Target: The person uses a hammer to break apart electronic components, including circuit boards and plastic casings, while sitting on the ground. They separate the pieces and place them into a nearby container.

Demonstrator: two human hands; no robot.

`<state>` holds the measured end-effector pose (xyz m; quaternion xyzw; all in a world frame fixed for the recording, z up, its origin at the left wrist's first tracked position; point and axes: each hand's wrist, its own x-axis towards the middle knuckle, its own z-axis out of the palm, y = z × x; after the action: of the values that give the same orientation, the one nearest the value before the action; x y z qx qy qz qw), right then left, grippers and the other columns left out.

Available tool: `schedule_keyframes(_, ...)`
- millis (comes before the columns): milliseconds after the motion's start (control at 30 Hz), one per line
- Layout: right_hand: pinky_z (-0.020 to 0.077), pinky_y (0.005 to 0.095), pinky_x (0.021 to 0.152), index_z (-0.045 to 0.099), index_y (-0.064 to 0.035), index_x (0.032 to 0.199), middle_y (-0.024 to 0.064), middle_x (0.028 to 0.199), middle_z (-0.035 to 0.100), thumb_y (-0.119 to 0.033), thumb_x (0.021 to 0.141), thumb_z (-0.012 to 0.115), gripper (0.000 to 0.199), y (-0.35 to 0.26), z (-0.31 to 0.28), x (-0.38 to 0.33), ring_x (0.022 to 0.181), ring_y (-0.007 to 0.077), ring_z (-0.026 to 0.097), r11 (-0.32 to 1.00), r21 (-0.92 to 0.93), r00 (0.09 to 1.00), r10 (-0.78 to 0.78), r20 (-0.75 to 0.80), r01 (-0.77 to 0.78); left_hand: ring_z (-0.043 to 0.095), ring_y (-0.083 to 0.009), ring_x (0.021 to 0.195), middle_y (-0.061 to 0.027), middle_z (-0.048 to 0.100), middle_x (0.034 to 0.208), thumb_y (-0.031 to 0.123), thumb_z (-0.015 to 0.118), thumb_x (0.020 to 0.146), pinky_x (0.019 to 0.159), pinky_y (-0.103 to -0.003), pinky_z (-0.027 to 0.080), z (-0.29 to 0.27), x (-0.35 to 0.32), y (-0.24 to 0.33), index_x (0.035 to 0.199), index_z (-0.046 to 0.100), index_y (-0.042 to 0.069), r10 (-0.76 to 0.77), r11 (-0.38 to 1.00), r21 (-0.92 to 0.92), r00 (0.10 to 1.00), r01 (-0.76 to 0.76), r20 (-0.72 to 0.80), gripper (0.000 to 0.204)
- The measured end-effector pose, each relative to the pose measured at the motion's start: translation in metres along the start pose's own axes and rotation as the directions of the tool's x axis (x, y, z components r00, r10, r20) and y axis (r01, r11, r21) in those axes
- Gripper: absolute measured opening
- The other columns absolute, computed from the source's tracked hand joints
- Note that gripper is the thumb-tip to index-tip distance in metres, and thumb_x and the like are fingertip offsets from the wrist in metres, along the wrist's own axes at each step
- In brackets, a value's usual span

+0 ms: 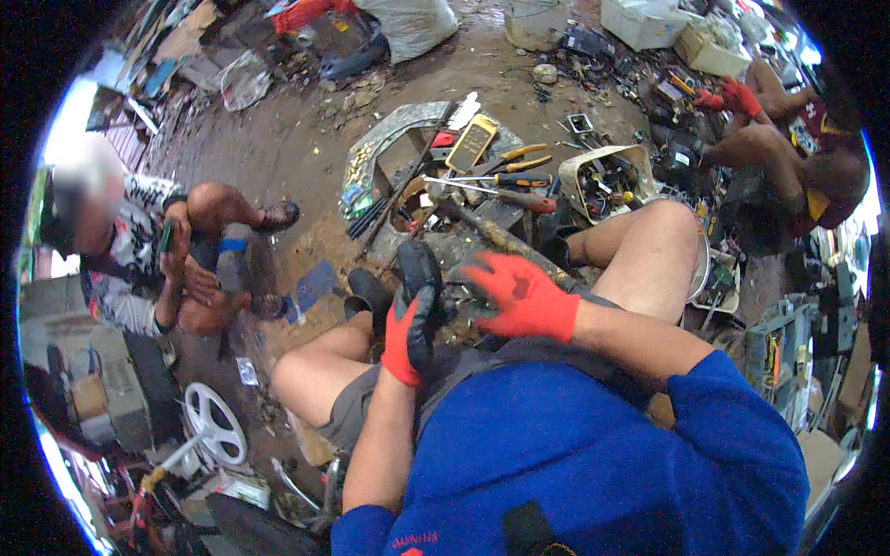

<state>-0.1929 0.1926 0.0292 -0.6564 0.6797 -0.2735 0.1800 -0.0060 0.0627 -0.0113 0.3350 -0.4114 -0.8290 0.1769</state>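
Observation:
My left hand (405, 338), in a red glove with dark fingers and palm, is closed around an elongated black object (420, 269) held upright above my lap; I cannot make out its kind. To the right of it, my right hand (527, 298) wears a matching red glove, its fingers stretched toward the black object and apart from it. Those fingertips are smeared by motion, and nothing shows in them. Just beyond my hands, a grey work block (394, 127) bears pliers (519, 153) with orange-yellow handles, a red-handled screwdriver (527, 200) and a yellow-framed device (472, 144).
Right of the block stands a cream bin (607, 181) of mixed scrap. One person (130, 241) sits at the left; another (788, 157) with red gloves works at the far right. A white wheel (215, 423) lies lower left, a white sack (408, 28) at the back.

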Motion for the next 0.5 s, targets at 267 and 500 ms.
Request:
schedule_keyframes(267,0.0453,0.0448,0.099,0.043,-0.0021,0.135,0.0280,0.124,0.058,-0.040,0.077,0.072,0.075,0.069,0.001,0.005,0.115,0.0419,0.056,0.783,-0.048,0.783,0.621,0.039,-0.620,0.060,-0.0213,0.102,-0.0142,0.064,0.111,0.022,0.070,0.087,0.092,-0.032,0.045,-0.037,0.029,-0.026,0.123,0.054,-0.003,0.373,0.756,0.623,0.914,-0.201,-0.158,0.047)
schedule_keyframes(500,0.0457,0.0439,0.098,0.056,0.0022,0.119,0.0258,0.119,0.063,-0.036,0.077,0.070,0.058,0.087,0.018,0.001,0.113,0.0396,0.059,0.771,0.177,0.791,0.591,0.159,-0.611,0.051,-0.0379,0.123,-0.0250,0.051,0.133,0.030,0.071,0.082,0.103,-0.042,0.041,-0.037,0.040,-0.043,0.132,0.047,-0.004,0.415,0.553,0.828,0.893,-0.097,-0.173,0.065)
